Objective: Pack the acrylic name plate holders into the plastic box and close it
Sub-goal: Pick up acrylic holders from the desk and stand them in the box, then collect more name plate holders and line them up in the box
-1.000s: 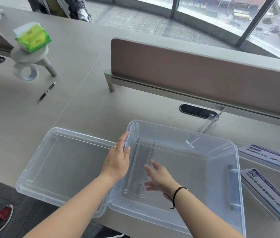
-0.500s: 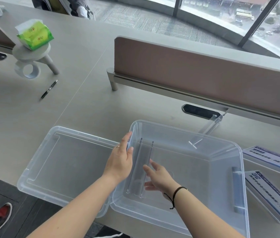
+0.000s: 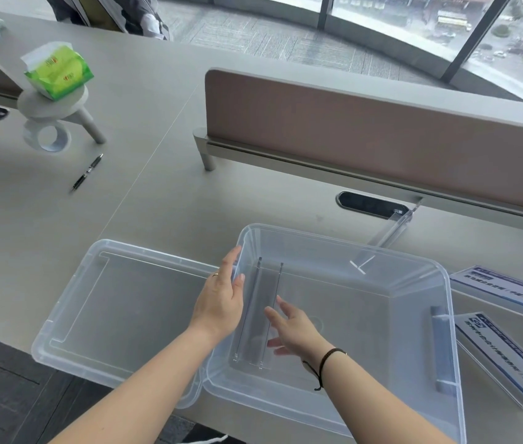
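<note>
A clear plastic box [image 3: 413, 261] stands open on the desk in front of me. Its clear lid [image 3: 100, 302] lies flat to the left. Inside, against the left wall, a clear acrylic name plate holder [image 3: 255, 315] stands on edge. My left hand [image 3: 221, 299] rests against the outside of the box's left wall, fingers straight. My right hand [image 3: 295, 331] is inside the box, fingers spread, beside the holder's right face. Two holders with printed blue-and-white inserts [image 3: 503, 290] [image 3: 506, 357] lie right of the box. Another clear holder [image 3: 391, 232] lies behind it.
A brown desk divider [image 3: 365, 129] runs behind the box, with a black cable port [image 3: 370, 205] below it. At far left are a green tissue pack [image 3: 58, 72] on a grey stand, a pen [image 3: 87, 172] and the desk's front edge. A person stands at top left.
Both hands have stayed nearly still at the holder in the box; the right hand's fingers have opened slightly. The view has shifted a little.
</note>
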Demonstrator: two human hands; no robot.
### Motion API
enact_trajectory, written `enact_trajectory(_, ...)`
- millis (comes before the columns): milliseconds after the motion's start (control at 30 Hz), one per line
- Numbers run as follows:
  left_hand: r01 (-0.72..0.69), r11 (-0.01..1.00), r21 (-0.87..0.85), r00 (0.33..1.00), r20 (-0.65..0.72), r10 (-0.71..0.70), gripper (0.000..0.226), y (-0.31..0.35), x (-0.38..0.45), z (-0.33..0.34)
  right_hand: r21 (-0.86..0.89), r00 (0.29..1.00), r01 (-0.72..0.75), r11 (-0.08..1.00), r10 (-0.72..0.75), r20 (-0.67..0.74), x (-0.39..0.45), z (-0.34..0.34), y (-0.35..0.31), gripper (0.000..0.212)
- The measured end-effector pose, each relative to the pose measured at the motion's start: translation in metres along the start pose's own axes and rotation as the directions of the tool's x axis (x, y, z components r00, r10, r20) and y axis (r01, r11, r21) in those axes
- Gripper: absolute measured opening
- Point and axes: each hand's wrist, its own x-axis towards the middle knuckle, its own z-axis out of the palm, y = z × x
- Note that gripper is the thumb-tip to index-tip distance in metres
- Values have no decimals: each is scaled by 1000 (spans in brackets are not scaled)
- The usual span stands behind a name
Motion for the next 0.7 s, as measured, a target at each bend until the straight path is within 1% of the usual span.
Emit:
enact_trajectory(333, 23, 1000, 4, 1000, 4, -23, 52, 4, -2, -2, 17, 1000, -9, 1000, 9, 11, -3, 1, -2, 67)
enact_trajectory(433, 24, 1000, 11, 1000, 11, -25, 58, 7, -3, -3, 26, 1000, -12, 1000, 12, 11, -7, 2, -3, 68)
enact_trajectory(500, 22, 999, 43, 1000, 12, -23, 63, 10, -5, -4, 10, 1000, -10, 1000, 10, 6, -11, 0, -5, 73)
enact_trajectory(600, 2, 992, 123, 999, -48, 3, 63, 20, -1, -6, -36, 1000, 12, 999, -13, -28, -18, -13, -11, 80)
enact_trajectory(700, -32, 987, 158, 997, -62, 42, 61, 39, 15, -4, -60, 992, 55, 997, -62, -107, -23, -42, -25, 71)
